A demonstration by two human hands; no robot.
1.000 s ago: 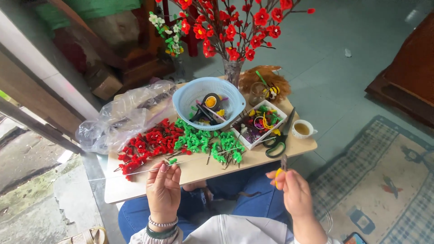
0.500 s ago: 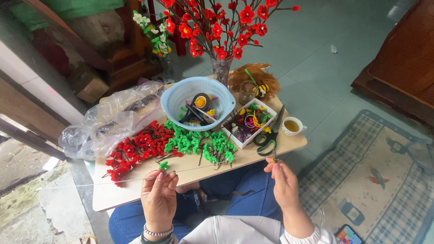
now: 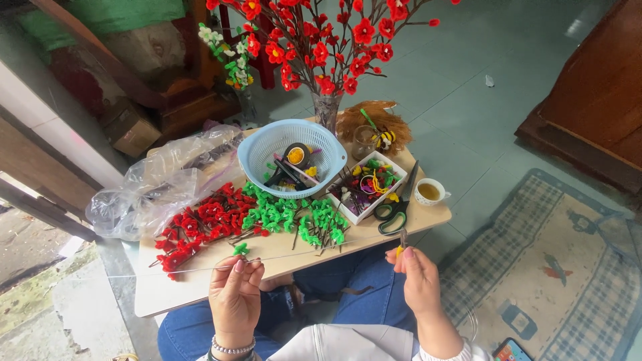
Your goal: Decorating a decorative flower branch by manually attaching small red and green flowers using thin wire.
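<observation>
My left hand (image 3: 234, 294) pinches a thin clear wire (image 3: 314, 253) with a small green bead leaf (image 3: 241, 249) on it, just above the near edge of the wooden board (image 3: 200, 287). My right hand (image 3: 418, 281) grips small yellow-handled pliers (image 3: 402, 242) clamped on the wire's other end. The wire runs taut between both hands. Behind it on the board lie a pile of red bead flowers (image 3: 200, 224) and a pile of green bead leaves (image 3: 294, 220).
A blue basket (image 3: 291, 150) holds tape and tools. A white tray of coloured beads (image 3: 368, 184), green-handled scissors (image 3: 394, 207), a small cup (image 3: 429, 192), a clear plastic bag (image 3: 160, 180) and a vase of red bead blossoms (image 3: 328, 60) share the board. A checked rug (image 3: 568, 267) lies at right.
Both hands have risen toward the board's edge and moved slightly apart, pulling the wire straight. The view has tilted a little.
</observation>
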